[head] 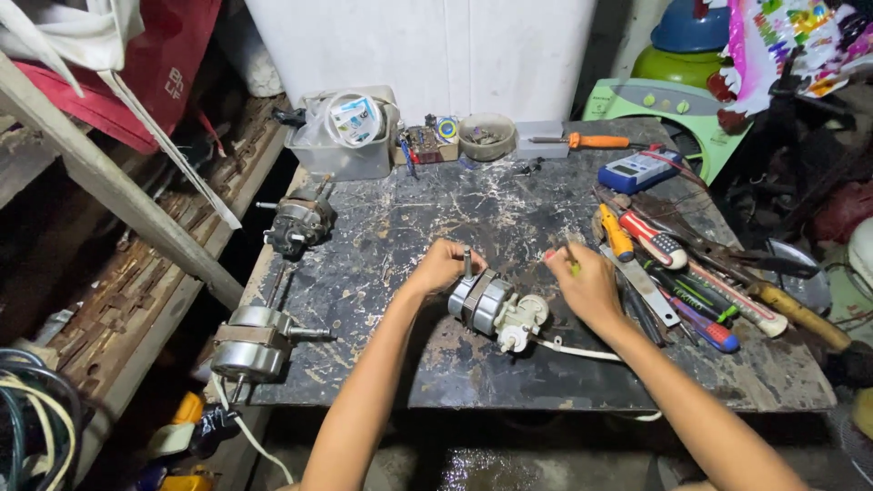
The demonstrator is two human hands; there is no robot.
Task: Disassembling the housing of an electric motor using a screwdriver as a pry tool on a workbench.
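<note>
- Dark, scuffed worktable (400,227), paint-flecked, worn pale along the near edge.
- Small fan motor (496,309) near the middle, shaft up, white cord (582,350) trailing right.
- Second motor (298,223) near the left edge; larger silvery motor (250,341) at the near left corner, overhanging.
- Clear plastic tub (341,150) at the back left, round bowl (486,135) of small parts beside.
- Orange-handled screwdriver (587,141) and blue meter (641,168) at the back right.
- Heap of screwdrivers and pliers (691,273) along the right side.
</note>
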